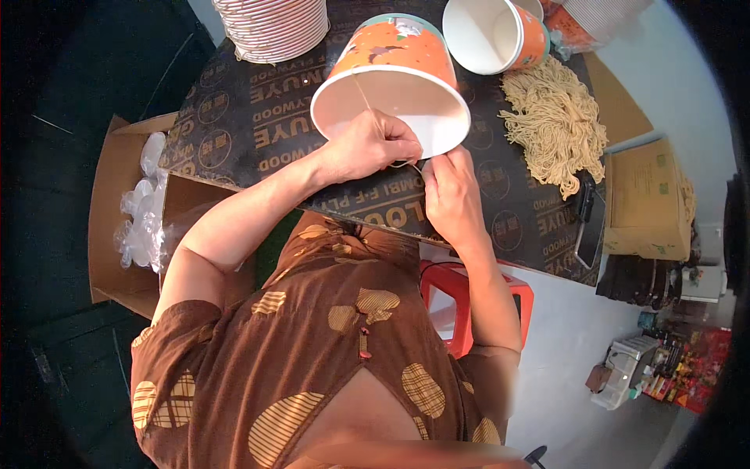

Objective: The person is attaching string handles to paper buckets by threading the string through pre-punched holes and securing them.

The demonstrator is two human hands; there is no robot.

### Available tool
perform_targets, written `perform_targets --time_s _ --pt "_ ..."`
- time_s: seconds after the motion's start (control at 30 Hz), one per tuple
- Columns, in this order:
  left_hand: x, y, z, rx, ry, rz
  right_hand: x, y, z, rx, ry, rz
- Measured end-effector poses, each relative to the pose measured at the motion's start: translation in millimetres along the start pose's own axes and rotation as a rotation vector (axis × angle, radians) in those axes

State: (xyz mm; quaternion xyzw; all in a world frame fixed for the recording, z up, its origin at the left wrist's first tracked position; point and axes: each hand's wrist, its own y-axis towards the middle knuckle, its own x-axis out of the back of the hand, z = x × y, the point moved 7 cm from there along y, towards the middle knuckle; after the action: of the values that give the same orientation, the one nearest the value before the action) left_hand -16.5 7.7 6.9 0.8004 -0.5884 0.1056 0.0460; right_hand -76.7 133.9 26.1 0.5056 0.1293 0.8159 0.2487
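Through the head camera I look down on the table (pixel 312 129), where the orange paper bucket (pixel 402 102) lies tipped over near the middle, its white mouth turned toward the near edge. A thin cord (pixel 362 91) runs from the far left part of the bucket's rim across the mouth and down to the left hand (pixel 371 146), and a short length of it shows again between the two hands. The left fingers are closed in a pinch on the cord; the right hand (pixel 453 191) is just beside them at the near right part of the rim, thumb and fingers pressed together on the cord as well, though whether they also grip the rim I cannot tell. As I judge it, the work on this bucket is partly done: the cord looks joined at the far left of the rim, while the end at the near right is in the fingers and probably not yet secured. I cannot see any knot. More seems left to do, since a loose heap of cord (pixel 555 125) lies to the right, and another bucket (pixel 480 35) lies on its side at the far right. On the far left stands a tall stack of nested buckets (pixel 273 27); cords seem to cross its side, so I take those as possibly finished, but cannot be sure.
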Motion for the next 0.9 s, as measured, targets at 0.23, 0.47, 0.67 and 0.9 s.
perform_targets --time_s 0.23,0.47,0.67,0.9 --pt "1.4 4.9 3.9 -0.031 -0.028 -0.03 -0.2 0.1 -0.7 0.007 -0.04 -0.107" --pt "5.7 7.7 9.2 0.115 -0.111 -0.043 -0.2 -6.7 -5.4 -0.043 -0.052 -0.156" --pt "16.9 -6.1 -20.0 -0.438 0.361 -0.247 -0.6 -4.5 -2.8 -0.084 -0.009 -0.162" --pt "11.5 -23.3 -51.7 0.05 0.616 0.149 1.1 -6.2 -10.0 -0.114 0.005 -0.201"
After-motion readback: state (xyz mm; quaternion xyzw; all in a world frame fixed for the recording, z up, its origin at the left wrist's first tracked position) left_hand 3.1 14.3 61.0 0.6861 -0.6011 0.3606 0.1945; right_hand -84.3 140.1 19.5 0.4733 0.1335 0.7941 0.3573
